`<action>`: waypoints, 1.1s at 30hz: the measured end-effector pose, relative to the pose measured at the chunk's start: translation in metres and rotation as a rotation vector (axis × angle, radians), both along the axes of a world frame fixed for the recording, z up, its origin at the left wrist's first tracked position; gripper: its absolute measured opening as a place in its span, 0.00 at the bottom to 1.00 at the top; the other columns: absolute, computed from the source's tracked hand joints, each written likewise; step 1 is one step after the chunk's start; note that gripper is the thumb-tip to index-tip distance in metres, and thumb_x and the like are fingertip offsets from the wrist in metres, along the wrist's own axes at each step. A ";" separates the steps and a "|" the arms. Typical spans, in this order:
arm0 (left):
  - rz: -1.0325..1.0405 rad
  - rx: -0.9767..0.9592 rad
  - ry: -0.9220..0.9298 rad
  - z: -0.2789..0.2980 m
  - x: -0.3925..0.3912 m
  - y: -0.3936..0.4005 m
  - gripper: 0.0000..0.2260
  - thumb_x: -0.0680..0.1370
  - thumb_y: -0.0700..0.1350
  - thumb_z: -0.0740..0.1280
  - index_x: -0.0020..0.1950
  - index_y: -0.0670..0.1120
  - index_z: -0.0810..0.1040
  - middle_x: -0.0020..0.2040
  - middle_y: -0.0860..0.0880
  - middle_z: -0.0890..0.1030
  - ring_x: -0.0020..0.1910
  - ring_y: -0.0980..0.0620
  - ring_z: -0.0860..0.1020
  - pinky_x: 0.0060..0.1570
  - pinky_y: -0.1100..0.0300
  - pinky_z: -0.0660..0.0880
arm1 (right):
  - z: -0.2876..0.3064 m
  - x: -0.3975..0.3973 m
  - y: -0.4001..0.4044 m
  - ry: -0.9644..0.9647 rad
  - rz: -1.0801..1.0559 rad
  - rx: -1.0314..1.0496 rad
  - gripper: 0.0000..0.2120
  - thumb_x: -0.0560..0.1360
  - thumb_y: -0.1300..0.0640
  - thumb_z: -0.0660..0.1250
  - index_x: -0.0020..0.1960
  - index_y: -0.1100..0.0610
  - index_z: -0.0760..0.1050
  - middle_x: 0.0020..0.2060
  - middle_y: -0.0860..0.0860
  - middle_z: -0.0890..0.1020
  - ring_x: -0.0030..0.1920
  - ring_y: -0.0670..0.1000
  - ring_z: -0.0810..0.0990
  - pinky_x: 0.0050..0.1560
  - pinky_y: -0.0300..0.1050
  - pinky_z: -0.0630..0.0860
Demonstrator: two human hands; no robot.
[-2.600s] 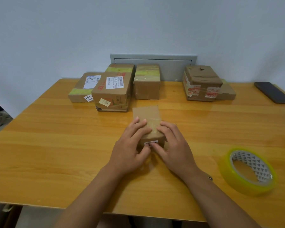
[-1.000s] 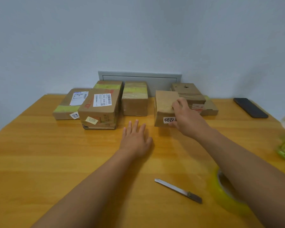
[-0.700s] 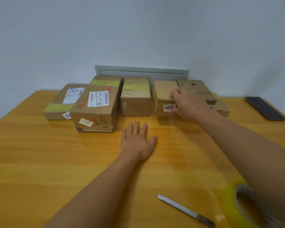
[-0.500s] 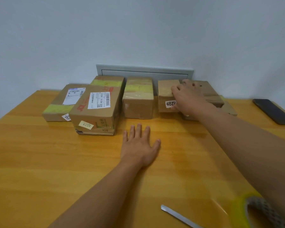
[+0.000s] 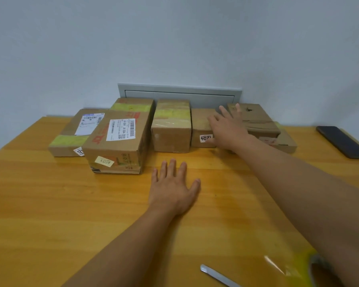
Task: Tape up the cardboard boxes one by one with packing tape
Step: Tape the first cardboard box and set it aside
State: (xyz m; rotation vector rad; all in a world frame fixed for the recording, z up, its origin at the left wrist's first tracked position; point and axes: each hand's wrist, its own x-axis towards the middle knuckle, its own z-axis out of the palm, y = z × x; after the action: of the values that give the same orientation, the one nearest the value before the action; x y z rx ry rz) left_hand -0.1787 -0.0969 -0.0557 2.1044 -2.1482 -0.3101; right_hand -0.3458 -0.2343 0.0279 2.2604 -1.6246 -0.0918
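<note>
Boxes lining up along the table's far edge, my right hand (image 5: 226, 129) lying spread over the small cardboard box (image 5: 201, 127).

I am seeing that hand's fingers straight, gripping nothing, by the box's "1204" sticker (image 5: 206, 138). My left hand (image 5: 173, 188) is resting flat and released on the wooden table (image 5: 50, 204). The yellow packing tape roll (image 5: 311, 268) is sitting at the near right corner, a metal blade (image 5: 218, 275) beside it.

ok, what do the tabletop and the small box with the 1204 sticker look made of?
Tabletop: looks like wood or wood veneer, orange-yellow with grain streaks and a glossy varnish that shows glare. Small box: plain brown corrugated cardboard, matte, with a white paper sticker.
</note>
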 end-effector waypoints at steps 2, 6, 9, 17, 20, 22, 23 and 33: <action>-0.002 0.001 -0.005 0.001 0.000 0.000 0.33 0.79 0.69 0.44 0.81 0.56 0.46 0.81 0.49 0.43 0.79 0.47 0.40 0.77 0.44 0.39 | 0.007 -0.013 0.006 -0.044 0.013 -0.038 0.41 0.73 0.30 0.61 0.77 0.51 0.56 0.78 0.53 0.58 0.79 0.56 0.49 0.73 0.68 0.42; 0.001 0.004 -0.010 0.002 -0.001 0.000 0.33 0.78 0.69 0.44 0.81 0.56 0.47 0.81 0.49 0.44 0.80 0.47 0.41 0.77 0.45 0.39 | 0.013 -0.054 0.015 -0.144 -0.085 0.005 0.50 0.66 0.25 0.64 0.79 0.46 0.48 0.79 0.52 0.52 0.79 0.59 0.46 0.74 0.68 0.47; -0.002 0.001 -0.014 0.003 -0.001 0.001 0.33 0.79 0.69 0.45 0.81 0.56 0.47 0.81 0.49 0.45 0.80 0.48 0.41 0.77 0.45 0.40 | 0.008 -0.085 0.018 -0.220 -0.245 0.165 0.54 0.65 0.26 0.68 0.79 0.42 0.40 0.80 0.49 0.44 0.78 0.61 0.41 0.71 0.72 0.48; 0.012 -0.003 -0.038 0.002 -0.002 -0.001 0.33 0.79 0.69 0.45 0.81 0.57 0.47 0.81 0.50 0.45 0.80 0.48 0.42 0.77 0.45 0.41 | -0.007 -0.091 0.022 -0.367 -0.273 0.135 0.33 0.79 0.40 0.61 0.78 0.42 0.49 0.79 0.49 0.53 0.77 0.62 0.50 0.68 0.64 0.68; 0.012 -0.008 -0.042 0.001 -0.001 -0.001 0.33 0.78 0.70 0.45 0.81 0.57 0.48 0.81 0.50 0.46 0.80 0.48 0.43 0.77 0.45 0.42 | -0.003 -0.087 0.033 -0.352 -0.287 0.088 0.31 0.79 0.40 0.60 0.78 0.43 0.51 0.78 0.50 0.56 0.77 0.61 0.53 0.65 0.62 0.72; 0.012 -0.012 -0.043 0.001 -0.001 -0.002 0.34 0.78 0.70 0.45 0.81 0.57 0.48 0.81 0.50 0.46 0.80 0.48 0.43 0.77 0.45 0.42 | 0.001 -0.084 0.045 -0.352 -0.281 0.076 0.30 0.80 0.41 0.60 0.78 0.43 0.53 0.78 0.50 0.56 0.77 0.61 0.53 0.65 0.62 0.72; 0.011 -0.016 -0.040 0.001 -0.001 -0.002 0.34 0.78 0.70 0.45 0.81 0.57 0.48 0.81 0.50 0.46 0.80 0.48 0.43 0.77 0.45 0.42 | 0.004 -0.083 0.053 -0.354 -0.279 0.076 0.30 0.80 0.41 0.60 0.78 0.44 0.53 0.78 0.49 0.57 0.77 0.61 0.54 0.66 0.62 0.71; 0.087 -0.286 0.310 0.009 0.000 0.012 0.25 0.83 0.59 0.51 0.75 0.48 0.66 0.74 0.48 0.69 0.75 0.49 0.63 0.77 0.47 0.52 | 0.018 -0.058 0.169 -0.464 -0.308 0.089 0.27 0.80 0.42 0.59 0.77 0.42 0.57 0.78 0.47 0.58 0.78 0.58 0.53 0.67 0.59 0.68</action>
State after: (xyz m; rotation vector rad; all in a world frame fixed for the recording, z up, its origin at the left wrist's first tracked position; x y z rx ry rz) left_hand -0.1783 -0.0845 -0.0467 1.8474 -1.8010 -0.2787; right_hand -0.4036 -0.0648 0.0459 2.1856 -2.2381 0.3125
